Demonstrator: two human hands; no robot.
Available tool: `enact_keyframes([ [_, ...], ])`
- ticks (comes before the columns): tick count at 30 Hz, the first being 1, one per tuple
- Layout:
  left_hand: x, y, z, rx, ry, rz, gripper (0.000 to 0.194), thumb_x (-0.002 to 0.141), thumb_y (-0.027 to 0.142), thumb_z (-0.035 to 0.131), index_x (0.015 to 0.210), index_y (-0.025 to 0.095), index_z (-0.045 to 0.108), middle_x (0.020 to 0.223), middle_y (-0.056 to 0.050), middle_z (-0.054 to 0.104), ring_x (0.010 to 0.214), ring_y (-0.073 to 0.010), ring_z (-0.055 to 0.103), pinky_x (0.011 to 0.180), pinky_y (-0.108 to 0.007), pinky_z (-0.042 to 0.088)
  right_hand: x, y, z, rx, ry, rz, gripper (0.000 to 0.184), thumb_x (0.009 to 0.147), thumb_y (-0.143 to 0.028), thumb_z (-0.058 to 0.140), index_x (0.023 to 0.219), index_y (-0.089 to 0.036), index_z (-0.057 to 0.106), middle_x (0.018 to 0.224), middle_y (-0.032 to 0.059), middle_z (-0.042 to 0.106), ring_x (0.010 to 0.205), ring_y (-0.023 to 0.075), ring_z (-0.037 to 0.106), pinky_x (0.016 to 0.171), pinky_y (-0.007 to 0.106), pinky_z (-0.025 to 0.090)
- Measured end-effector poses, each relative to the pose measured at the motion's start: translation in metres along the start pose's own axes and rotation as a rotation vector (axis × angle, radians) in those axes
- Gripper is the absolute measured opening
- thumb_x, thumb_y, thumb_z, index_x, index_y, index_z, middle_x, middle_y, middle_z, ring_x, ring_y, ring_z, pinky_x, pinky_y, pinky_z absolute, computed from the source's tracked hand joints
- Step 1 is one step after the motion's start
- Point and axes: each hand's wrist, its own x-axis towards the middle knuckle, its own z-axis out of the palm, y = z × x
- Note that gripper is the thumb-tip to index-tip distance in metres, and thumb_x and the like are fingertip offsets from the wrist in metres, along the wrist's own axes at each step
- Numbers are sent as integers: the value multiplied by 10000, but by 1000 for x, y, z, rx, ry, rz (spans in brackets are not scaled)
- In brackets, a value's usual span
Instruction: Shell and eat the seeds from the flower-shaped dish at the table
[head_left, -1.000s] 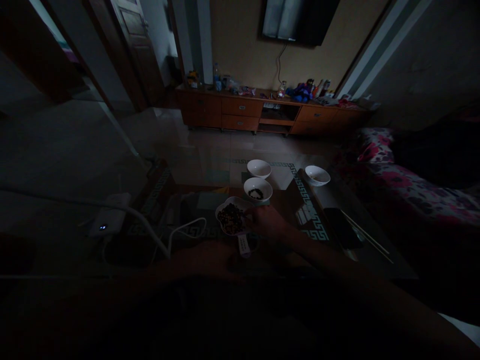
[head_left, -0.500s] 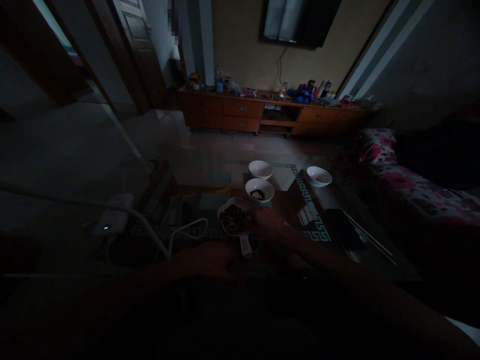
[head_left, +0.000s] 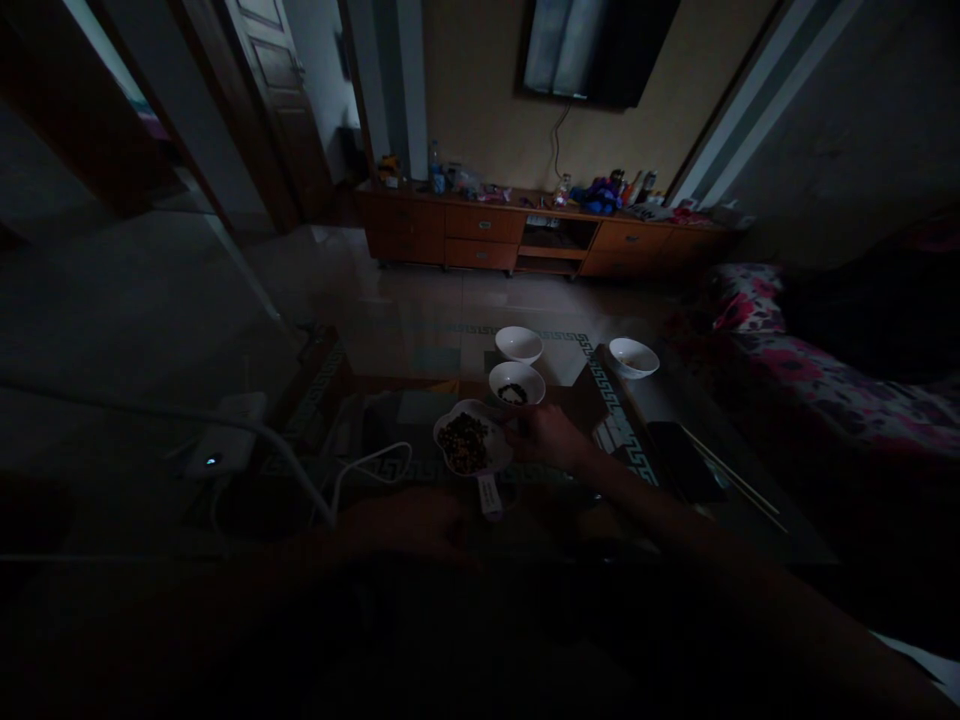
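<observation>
The right hand [head_left: 551, 437] reached in over the right edge of a scalloped dish [head_left: 495, 445], its fingers drawn toward one another; whether they pinched anything was too dark to tell. The left hand [head_left: 427, 525] lay in deep shadow on the near side, its hold equally impossible to tell. Dark and pale pieces [head_left: 463, 440] filled mostly the left part of the dish, leaving paler bottom bare near the right fingers.

In such gloom, working at the dish probably called for a light fingertip touch, small amounts, and a low wrist, so nothing scattered or tipped the rim. Steadying the dish from the near side would likely have helped.

A labelled white strip [head_left: 489, 497] lay just below the dish. Just beyond stood a bowl with dark pieces [head_left: 536, 385], then a white bowl [head_left: 519, 345]. Farther right on the glass counter [head_left: 634, 450] were another bowl [head_left: 634, 362] and two thin sticks [head_left: 735, 480].
</observation>
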Motion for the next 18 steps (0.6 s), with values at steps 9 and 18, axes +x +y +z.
enact_keyframes([
  [9,3,-1,2,19,-3,10,373,891,559,752,1007,206,720,978,-13,740,813,-163,648,648,-292,394,3,-4,14,-102,-60,-41,288,979,-306,649,1200,-220,812,1074,100,817,943,243,763,797,314,546],
  [18,8,-11,6,9,17,51,410,865,604,744,988,214,706,955,-13,732,789,-167,639,636,-300,408,7,-5,25,-107,-77,-91,264,999,-301,632,1158,-215,824,977,112,811,800,218,733,736,319,519],
])
